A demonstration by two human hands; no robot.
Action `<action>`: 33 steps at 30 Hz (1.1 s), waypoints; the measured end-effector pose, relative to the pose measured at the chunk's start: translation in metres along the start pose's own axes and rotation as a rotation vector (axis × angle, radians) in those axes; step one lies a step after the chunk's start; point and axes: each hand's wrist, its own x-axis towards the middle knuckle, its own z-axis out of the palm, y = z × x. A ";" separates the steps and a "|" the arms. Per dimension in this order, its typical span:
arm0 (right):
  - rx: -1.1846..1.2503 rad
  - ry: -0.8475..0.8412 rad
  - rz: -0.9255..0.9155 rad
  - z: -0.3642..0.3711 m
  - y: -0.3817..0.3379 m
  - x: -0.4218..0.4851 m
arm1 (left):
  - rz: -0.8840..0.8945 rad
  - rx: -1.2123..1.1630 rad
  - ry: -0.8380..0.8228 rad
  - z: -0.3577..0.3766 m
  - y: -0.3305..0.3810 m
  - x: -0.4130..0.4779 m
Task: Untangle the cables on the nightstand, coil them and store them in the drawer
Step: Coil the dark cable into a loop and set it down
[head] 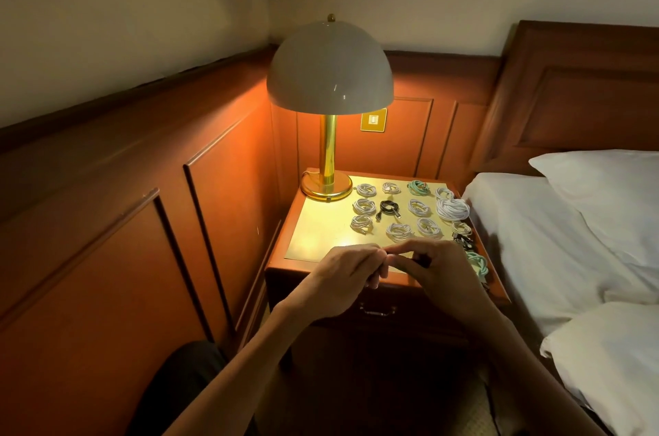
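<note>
Both hands, left point(351, 271) and right point(440, 270), meet at the nightstand's point(321, 221) near edge, fingertips pinching what looks like a dark cable point(415, 260), I judge to coil it; coils point(399, 231) wait farther back, drawer point(392, 300) shut.

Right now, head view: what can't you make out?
Head view:
Anything held between left hand and right hand: fingers cover it.
Drawer front: shadowed, only the handle shows.
Teal coil at the nightstand's right edge: partly behind the right hand.
Plugs on the coiled cables: too small.
</note>
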 end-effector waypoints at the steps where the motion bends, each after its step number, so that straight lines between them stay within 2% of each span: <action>1: 0.009 0.026 -0.002 0.000 -0.001 0.000 | 0.080 0.083 0.084 0.005 -0.002 0.001; 3: 0.016 0.055 -0.014 0.000 -0.003 0.002 | 0.171 0.302 0.239 0.014 -0.010 0.003; 5: -0.005 0.057 -0.025 0.001 -0.005 0.004 | 0.177 0.569 0.378 0.019 -0.019 0.005; 7: -0.006 0.055 -0.023 0.001 -0.005 0.006 | 0.162 0.658 0.433 0.019 -0.023 0.005; 11: 0.001 0.032 0.011 -0.001 -0.006 0.007 | 0.238 0.597 0.352 0.015 -0.025 0.006; 14: -0.027 0.007 0.029 -0.003 -0.004 0.005 | 0.295 0.554 0.147 0.005 -0.027 0.004; 17: -0.066 -0.013 0.043 -0.002 -0.001 0.003 | 0.281 0.564 0.021 -0.001 -0.028 0.003; 22: -0.411 -0.070 -0.235 0.000 -0.010 -0.004 | 0.228 0.533 -0.078 -0.004 -0.026 0.007; 24: -0.474 -0.102 -0.308 -0.008 -0.009 -0.004 | 0.235 0.489 -0.083 -0.005 -0.019 0.008; 27: -0.313 0.011 -0.305 -0.020 -0.003 0.001 | 0.263 0.383 -0.068 -0.007 -0.002 0.010; 31: 0.017 0.239 -0.050 -0.006 -0.004 0.006 | 0.243 0.220 0.024 -0.008 0.013 0.022; 33: 0.044 0.325 0.027 0.004 -0.002 0.008 | 0.197 0.150 0.076 -0.006 0.013 0.029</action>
